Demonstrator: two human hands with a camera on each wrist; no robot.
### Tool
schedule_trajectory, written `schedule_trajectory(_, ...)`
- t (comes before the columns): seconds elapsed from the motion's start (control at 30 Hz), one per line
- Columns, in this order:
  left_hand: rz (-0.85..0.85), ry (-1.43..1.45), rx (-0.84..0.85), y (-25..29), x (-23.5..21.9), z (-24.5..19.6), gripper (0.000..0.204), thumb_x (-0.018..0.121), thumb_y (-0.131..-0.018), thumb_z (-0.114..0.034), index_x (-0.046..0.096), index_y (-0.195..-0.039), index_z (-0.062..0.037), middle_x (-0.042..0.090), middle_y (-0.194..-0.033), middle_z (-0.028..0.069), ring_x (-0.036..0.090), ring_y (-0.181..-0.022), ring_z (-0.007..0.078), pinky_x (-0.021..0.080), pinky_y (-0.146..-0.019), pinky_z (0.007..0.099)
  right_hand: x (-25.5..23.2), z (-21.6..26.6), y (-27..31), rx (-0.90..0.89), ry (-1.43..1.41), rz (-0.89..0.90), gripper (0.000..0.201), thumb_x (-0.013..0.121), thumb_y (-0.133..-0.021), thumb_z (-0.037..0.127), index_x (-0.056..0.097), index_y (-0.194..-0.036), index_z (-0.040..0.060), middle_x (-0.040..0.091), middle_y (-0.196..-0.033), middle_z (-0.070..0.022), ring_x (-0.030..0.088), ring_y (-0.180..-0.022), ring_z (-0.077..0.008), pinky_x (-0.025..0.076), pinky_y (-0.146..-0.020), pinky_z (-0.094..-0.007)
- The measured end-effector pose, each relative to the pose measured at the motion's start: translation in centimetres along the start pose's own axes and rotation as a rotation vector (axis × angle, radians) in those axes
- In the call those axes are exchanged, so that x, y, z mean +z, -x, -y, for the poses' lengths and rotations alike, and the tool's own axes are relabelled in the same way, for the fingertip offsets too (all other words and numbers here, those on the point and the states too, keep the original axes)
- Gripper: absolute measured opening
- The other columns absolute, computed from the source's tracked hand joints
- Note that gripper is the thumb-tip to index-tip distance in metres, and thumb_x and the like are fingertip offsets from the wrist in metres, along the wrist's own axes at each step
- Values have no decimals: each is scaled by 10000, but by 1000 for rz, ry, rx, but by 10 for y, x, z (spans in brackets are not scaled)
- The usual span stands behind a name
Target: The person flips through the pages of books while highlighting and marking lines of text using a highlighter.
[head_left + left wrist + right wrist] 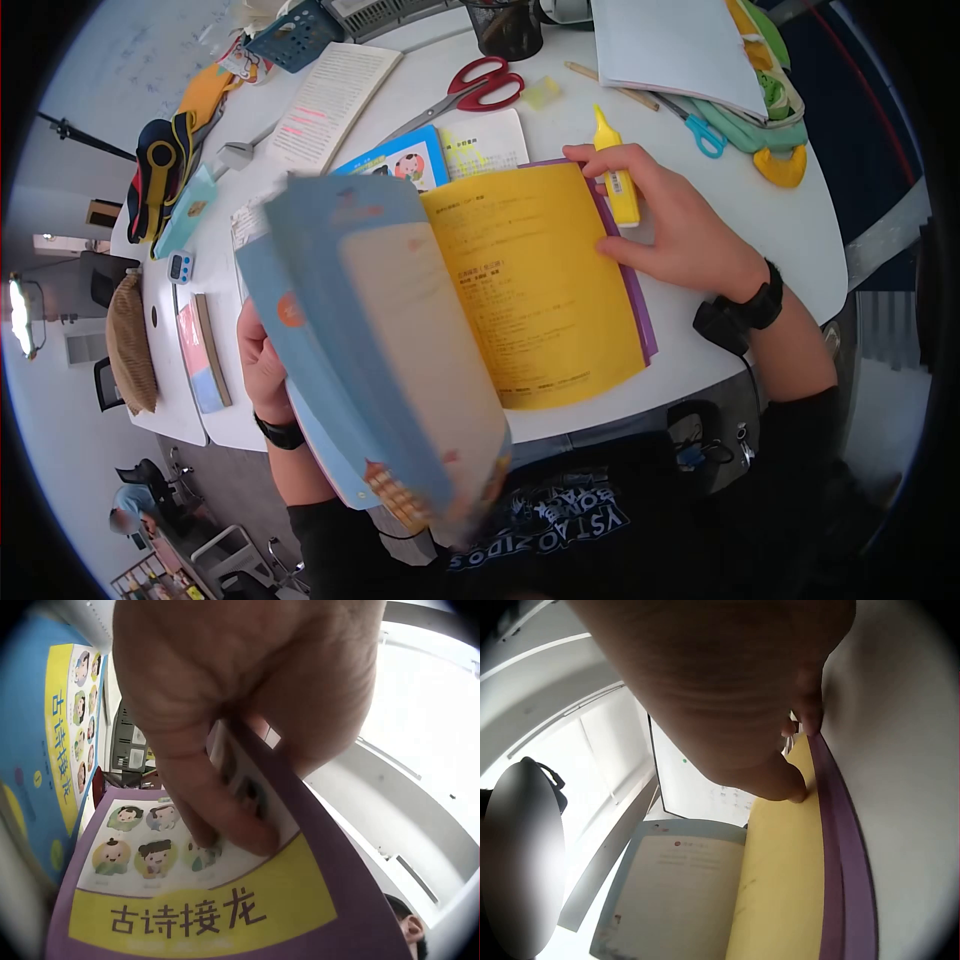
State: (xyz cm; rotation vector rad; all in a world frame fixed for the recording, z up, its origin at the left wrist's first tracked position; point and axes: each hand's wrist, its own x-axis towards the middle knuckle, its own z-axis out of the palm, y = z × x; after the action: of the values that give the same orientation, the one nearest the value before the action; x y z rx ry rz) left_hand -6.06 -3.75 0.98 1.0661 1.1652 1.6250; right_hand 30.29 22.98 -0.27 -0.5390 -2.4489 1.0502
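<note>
An open book (550, 300) with a purple cover stands tilted up in front of me, a yellow page at its right. Blue-bordered pages at its left are blurred, caught mid-turn. My left hand (262, 365) holds the book's left side; the left wrist view shows its fingers curled over the purple cover (187, 900) with cartoon heads. On the right edge, my right hand (690, 225) pinches the book, thumb on the yellow page and fingers reaching behind. A yellow highlighter (622, 195) lies beside that edge, partly covered by the right index finger.
Behind the book lie red-handled scissors (480, 85), a blue-edged booklet (425, 150) and a printed book (335, 100). A pen cup (503, 28) stands at the back. Blue scissors (705, 135) and white paper (680, 55) are at right, a small timer (180, 267) at left.
</note>
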Motion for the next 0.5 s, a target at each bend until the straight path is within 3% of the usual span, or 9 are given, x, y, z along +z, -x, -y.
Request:
schedule_trajectory(0.1,-25,-138,-76,-5,12,1,446,701,-992,-245,602,-1351,1,721,-1167,86,695,-1038,176,553,-933,324,1,0,1,4,37,-16,523,744,-868,20,471,-1307,100,616,-1447,-163,582,-1343,-388,476,-1080,-435)
schedule_trajectory(0.17,-48,-78,-137,-8,27,6,385,714,-993,-260,623,-1283,-23,691,-1240,71,672,-1085,160,540,-951,325,-5,10,-2,128,-49,23,485,719,-915,42,471,-1328,101,649,-1366,-149,607,-1312,-369,506,-1014,-415)
schedule_trajectory(0.3,19,44,-180,-17,46,17,354,730,-1009,-320,634,-1224,-56,684,-1236,48,657,-1102,146,535,-953,320,0,-9,-1,146,-118,-69,458,679,-953,23,463,-1350,96,641,-1350,-135,629,-1295,-323,524,-1015,-383)
schedule_trajectory(0.4,-3,-7,-212,-17,45,20,343,737,-1002,-342,636,-1190,-73,689,-1191,22,652,-1048,125,540,-914,302,1,-26,-5,79,-406,-181,477,619,-966,-61,424,-1377,83,576,-1433,-145,618,-1305,-239,534,-1055,-362)
schedule_trajectory(0.5,-76,-13,-234,-17,40,23,355,740,-997,-353,635,-1182,-69,702,-1147,15,660,-1019,112,542,-896,289,2,-24,-6,106,-474,-223,498,625,-959,-62,418,-1388,83,581,-1424,-146,610,-1313,-237,534,-1050,-357)
